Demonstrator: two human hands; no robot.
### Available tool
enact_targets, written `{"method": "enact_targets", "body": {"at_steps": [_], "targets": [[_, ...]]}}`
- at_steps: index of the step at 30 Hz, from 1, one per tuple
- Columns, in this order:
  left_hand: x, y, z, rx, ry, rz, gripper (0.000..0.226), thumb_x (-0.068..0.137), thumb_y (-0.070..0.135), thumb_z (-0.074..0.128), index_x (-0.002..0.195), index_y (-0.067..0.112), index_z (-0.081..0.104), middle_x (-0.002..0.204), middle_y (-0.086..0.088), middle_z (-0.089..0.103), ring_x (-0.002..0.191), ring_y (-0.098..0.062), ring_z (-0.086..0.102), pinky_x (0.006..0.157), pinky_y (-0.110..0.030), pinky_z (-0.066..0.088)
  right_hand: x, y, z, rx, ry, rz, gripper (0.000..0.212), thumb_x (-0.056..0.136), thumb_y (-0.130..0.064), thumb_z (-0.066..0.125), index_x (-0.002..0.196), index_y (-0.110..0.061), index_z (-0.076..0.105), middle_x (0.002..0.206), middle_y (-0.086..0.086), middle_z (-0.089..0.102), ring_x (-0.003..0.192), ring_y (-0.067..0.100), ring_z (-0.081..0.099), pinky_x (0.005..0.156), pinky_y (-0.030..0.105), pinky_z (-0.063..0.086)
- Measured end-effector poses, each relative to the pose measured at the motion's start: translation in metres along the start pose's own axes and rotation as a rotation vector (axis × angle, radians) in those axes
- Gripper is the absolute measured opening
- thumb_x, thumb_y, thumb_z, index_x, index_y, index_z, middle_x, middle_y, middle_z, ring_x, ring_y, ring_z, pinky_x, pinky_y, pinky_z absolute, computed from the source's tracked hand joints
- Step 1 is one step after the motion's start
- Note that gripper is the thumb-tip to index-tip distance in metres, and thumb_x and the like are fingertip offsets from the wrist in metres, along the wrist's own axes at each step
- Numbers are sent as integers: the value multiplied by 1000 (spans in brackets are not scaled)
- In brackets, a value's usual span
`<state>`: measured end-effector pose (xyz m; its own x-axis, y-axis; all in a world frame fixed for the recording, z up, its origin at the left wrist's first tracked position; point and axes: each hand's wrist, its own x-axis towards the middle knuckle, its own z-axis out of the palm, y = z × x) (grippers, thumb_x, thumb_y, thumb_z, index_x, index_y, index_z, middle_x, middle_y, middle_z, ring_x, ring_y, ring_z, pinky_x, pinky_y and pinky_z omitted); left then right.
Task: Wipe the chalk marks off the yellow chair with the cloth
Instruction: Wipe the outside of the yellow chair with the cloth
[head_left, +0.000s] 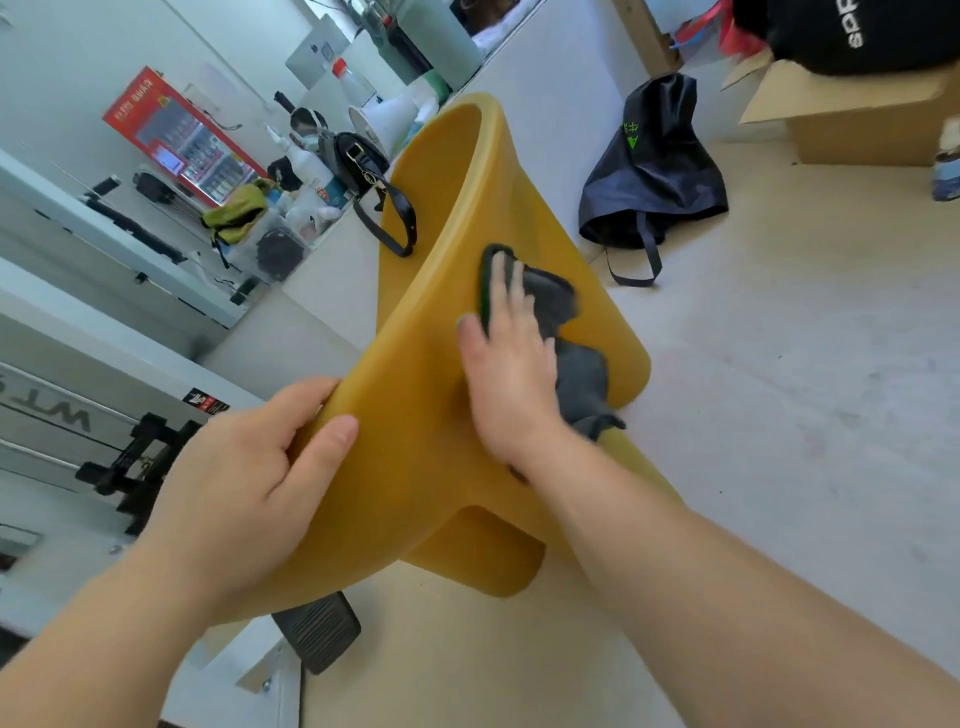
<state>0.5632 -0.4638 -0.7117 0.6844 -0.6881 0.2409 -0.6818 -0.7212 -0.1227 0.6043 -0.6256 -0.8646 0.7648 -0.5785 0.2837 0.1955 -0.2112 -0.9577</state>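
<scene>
The yellow chair is a moulded plastic shell that fills the middle of the head view, tilted. My left hand grips its near edge, thumb on top and fingers curled under the rim. My right hand lies flat with straight fingers on a dark grey cloth and presses it against the chair's surface. Part of the cloth bunches out to the right of my palm and hangs down near my wrist. I can make out no chalk marks on the bare yellow surface.
A dark navy bag lies on the pale floor right of the chair. A cardboard box stands at the far right. A cluttered white counter with a black handbag and bottles runs behind the chair on the left.
</scene>
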Motion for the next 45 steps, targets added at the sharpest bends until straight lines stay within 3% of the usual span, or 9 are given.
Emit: {"method": "enact_targets", "body": {"at_steps": [4,10,19,23,28,31,34,39,45], "targets": [[51,37,3,-12,50,-16,46,96,57,38,137,39,47,91,12,64,78,-8,60,68,-31,48,-81,-14,38,24,-8,-170,83,88,-83,2,157,-42,-20,169,-8,-24,153,19,-31,120,55,-21],[111,62,28,189,38,-14,52,103,36,39,154,31,27,132,-9,59,117,-31,55,90,-40,43,-54,5,30,63,32,-137,68,94,-77,15,149,-58,-20,167,-20,-24,154,10,-27,124,48,-12],[49,33,17,218,78,131,52,102,39,37,153,32,31,107,-4,69,85,-19,58,71,-30,39,1,-8,1,270,-23,-97,71,87,-78,17,150,-59,-10,167,-23,-21,155,14,-22,122,59,-9],[13,19,5,169,32,134,54,97,41,39,150,33,37,90,15,62,69,3,50,64,-13,36,35,-7,-11,217,13,47,71,95,-65,4,156,-37,27,172,-4,-12,157,32,-16,119,72,-1],[25,37,0,130,21,55,41,98,53,37,135,39,45,60,9,55,52,-4,54,48,-28,45,11,10,5,165,10,153,96,80,-73,-7,164,-26,-5,172,3,-13,158,26,-12,124,64,2],[73,65,2,34,17,-26,49,97,53,37,145,45,33,101,2,70,89,-12,65,77,-31,51,-42,-9,22,275,-34,29,74,84,-83,6,148,-60,-23,164,-21,-32,152,16,-31,123,57,-12],[127,81,13,20,-69,-127,52,102,47,36,152,36,29,149,2,47,136,-21,43,107,-36,34,-53,-21,28,300,-12,-141,71,84,-88,-1,147,-63,-23,162,-23,-34,150,14,-37,120,54,-20],[145,66,29,-9,69,-125,38,105,32,33,90,12,62,82,-5,61,88,-28,58,72,-37,41,3,4,14,300,97,-345,64,98,-74,17,158,-52,10,170,-20,-13,157,18,-20,121,68,-4],[129,64,27,86,122,23,34,103,36,40,115,18,67,99,-3,70,89,-20,59,73,-32,40,66,21,-1,317,174,-324,80,94,-79,11,161,-37,19,168,-21,4,160,23,-5,124,64,-2]]}}
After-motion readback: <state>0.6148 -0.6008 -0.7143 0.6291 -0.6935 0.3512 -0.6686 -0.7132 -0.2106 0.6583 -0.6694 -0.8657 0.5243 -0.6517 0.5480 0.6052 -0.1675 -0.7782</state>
